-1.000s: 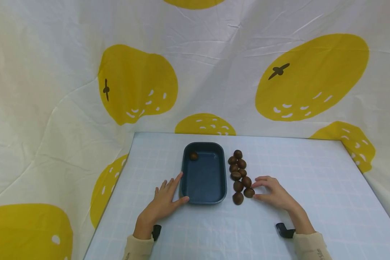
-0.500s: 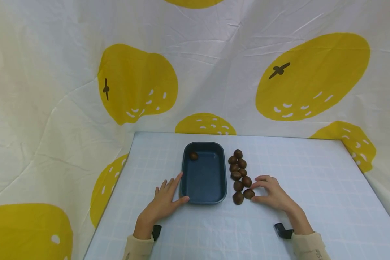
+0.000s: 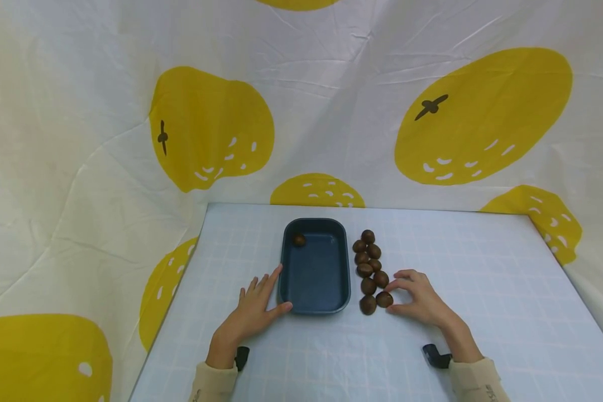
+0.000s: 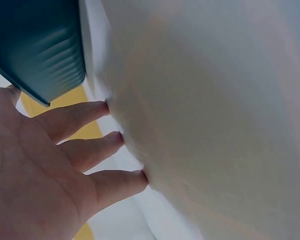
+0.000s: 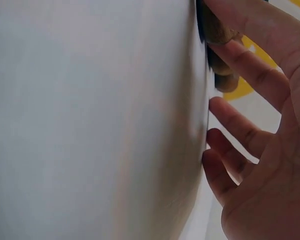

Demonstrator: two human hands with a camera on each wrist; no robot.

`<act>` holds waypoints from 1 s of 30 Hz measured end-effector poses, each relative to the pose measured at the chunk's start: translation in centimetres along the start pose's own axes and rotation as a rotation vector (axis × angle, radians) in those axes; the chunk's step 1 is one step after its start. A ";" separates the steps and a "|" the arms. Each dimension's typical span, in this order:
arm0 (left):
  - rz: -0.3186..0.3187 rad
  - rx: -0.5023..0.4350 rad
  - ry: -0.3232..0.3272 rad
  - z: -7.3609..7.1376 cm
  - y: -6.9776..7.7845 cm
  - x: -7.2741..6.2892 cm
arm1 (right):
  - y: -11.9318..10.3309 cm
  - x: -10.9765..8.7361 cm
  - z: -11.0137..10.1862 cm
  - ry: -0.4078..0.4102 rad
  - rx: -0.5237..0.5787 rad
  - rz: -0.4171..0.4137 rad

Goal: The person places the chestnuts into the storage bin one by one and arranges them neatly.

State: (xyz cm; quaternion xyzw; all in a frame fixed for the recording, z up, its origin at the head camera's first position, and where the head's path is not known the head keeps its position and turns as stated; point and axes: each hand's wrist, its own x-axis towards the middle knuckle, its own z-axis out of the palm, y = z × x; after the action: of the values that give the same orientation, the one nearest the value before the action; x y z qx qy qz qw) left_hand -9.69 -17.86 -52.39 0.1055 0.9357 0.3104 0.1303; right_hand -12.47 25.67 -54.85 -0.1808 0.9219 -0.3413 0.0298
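In the head view, a dark blue rectangular tray (image 3: 317,306) stands on the table with a single brown chestnut (image 3: 298,240) in its far left corner. My left hand (image 3: 251,312) lies spread at the tray's near left corner, index finger along the left side and thumb at the near edge. Right of the tray, several chestnuts (image 3: 368,286) lie in two rough rows. At the near end of this group, my right hand (image 3: 422,298) has thumb and index finger curled round one chestnut (image 3: 384,300). In the right wrist view, the thumb overlaps that chestnut (image 5: 217,27), and the other fingertips rest on the table.
The table has a pale checked cover (image 3: 321,357). A white cloth (image 3: 331,111) with yellow fruit prints hangs behind the table and at its left side. Each wrist carries a small black camera, the right one (image 3: 436,356) close over the table.
My right thumb and index finger have come slightly left, farther round the near chestnut. My left hand, the tray and the other chestnuts have stayed put.
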 end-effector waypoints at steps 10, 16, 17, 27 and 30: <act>0.005 0.010 0.001 -0.1 -0.1 0.1 | -0.1 -0.1 0.0 0.007 -0.012 -0.008; 0.005 0.010 0.002 -0.1 0.0 0.1 | -0.2 -0.1 -0.2 0.006 0.004 -0.024; 0.004 0.008 0.002 -0.1 0.0 0.0 | -0.2 -0.1 -0.2 0.005 0.009 -0.025; 0.002 -0.006 0.008 0.0 0.0 0.0 | -0.3 -0.3 -0.7 0.012 0.051 -0.037; -0.001 -0.006 0.005 0.0 0.1 0.0 | -0.4 -0.2 -0.9 0.021 0.064 -0.046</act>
State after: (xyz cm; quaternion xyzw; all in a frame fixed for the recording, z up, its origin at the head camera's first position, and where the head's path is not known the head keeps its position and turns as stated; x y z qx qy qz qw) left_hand -9.71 -17.80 -52.37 0.1038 0.9351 0.3134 0.1286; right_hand -12.30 25.97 -53.91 -0.1974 0.9064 -0.3731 0.0182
